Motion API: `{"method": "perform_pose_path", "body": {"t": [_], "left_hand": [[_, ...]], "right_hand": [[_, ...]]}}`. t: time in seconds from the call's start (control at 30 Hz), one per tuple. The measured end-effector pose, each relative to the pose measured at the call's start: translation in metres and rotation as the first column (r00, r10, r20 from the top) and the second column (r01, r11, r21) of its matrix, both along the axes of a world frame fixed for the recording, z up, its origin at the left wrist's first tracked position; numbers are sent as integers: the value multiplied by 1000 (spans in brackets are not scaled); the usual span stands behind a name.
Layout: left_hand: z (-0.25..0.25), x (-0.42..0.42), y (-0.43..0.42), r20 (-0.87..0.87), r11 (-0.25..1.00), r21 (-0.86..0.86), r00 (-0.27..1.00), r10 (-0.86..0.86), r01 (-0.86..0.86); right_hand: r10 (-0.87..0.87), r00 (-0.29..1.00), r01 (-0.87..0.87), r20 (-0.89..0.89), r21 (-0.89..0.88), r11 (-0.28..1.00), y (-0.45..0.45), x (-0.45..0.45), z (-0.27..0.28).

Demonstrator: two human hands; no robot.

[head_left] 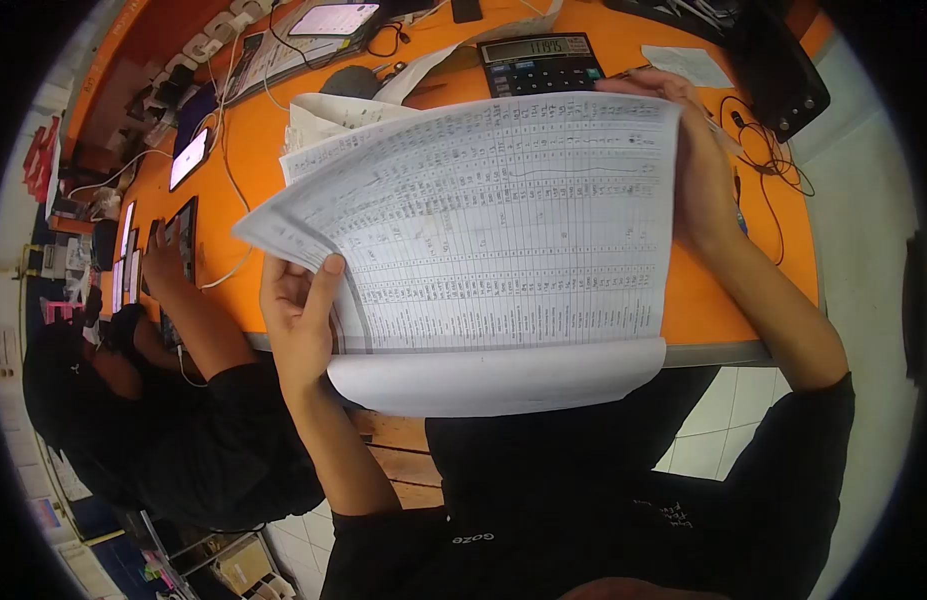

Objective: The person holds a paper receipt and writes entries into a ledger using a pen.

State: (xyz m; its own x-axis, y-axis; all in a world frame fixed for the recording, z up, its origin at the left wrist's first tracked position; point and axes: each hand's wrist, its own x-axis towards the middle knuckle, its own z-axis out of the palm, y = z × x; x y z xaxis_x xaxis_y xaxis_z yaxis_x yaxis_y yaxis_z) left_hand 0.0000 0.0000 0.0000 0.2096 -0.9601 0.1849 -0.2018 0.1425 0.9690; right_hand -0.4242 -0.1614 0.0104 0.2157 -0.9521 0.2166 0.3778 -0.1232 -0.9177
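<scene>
A large printed sheet (pixel 503 230) with columns of handwriting spans the space between my hands, its near edge curling over the table edge. My left hand (pixel 305 310) grips its left side, thumb on top and fingers beneath. At the right edge, my right hand (pixel 698 160) holds the sheet, with its fingers partly behind the paper and a pen-like item near the fingertips. Beyond the sheet's far edge sits a black calculator (pixel 541 68). Folded papers (pixel 333 120) lie behind the sheet's upper left part.
On the orange table (pixel 783 230) are a phone (pixel 190 160), another phone (pixel 333 19), cables (pixel 768 150) and a black device (pixel 783 85) at the right. A co-worker in black (pixel 173 440) sits at the left, one hand at a tablet.
</scene>
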Motion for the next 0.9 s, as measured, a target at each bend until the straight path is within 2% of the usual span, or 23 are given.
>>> {"method": "perform_pose_path", "body": {"t": [0.1,0.13,0.2,0.23,0.27,0.3,0.33,0.37,0.43,0.47,0.53,0.57,0.6,0.63,0.7,0.77,0.83,0.9], "left_hand": [[-4,2,3,-121,996,10,989,84,-84],[7,-14,2,-184,974,-16,958,221,-228],[15,-24,5,-253,929,-37,903,348,-369],[20,-23,9,-387,981,-156,921,43,-112],[22,-22,13,-473,942,-311,838,-272,130],[18,-16,17,-421,874,-413,797,-433,257],[15,-10,21,-358,779,-500,728,-585,379],[3,8,25,-211,744,-508,775,-596,434],[2,30,24,-87,648,-492,708,-701,581],[2,36,29,-24,595,-472,665,-747,651],[16,25,53,36,544,-442,620,-784,713],[27,11,82,114,736,-267,779,-616,621],[41,-2,101,228,884,-104,876,-425,456],[53,-8,110,226,887,-99,878,-422,452],[73,-17,124,311,934,157,882,-354,320],[83,-19,142,437,968,168,867,-240,184],[97,-19,152,464,979,188,872,-157,77],[94,-18,153,446,990,135,890,-94,37]], "right_hand": [[86,993,-86,-84,6,996,-2,-5,-9],[86,984,-92,-155,-38,995,0,-1,-7],[71,952,-114,-298,-129,985,5,9,-2],[61,930,-129,-363,-167,977,9,15,1],[45,902,-148,-430,-209,967,12,20,6],[27,868,-172,-496,-249,953,16,24,10],[-72,803,-177,-592,-352,919,21,27,15],[-66,803,-182,-592,-350,919,24,27,18],[-81,670,-302,-738,-370,879,30,27,21],[-74,672,-308,-737,-369,877,31,28,21],[-228,587,-376,-777,-511,773,32,29,20],[-224,590,-379,-776,-511,772,34,31,19],[-294,567,-391,-770,-565,726,37,32,18],[-360,543,-405,-758,-612,679,40,33,16],[-345,533,-410,-773,-592,693,36,31,15],[-327,524,-418,-787,-572,706,34,31,14],[-298,553,-332,-778,-534,777,36,34,14],[-304,568,-331,-765,-551,766,33,35,12]]}}
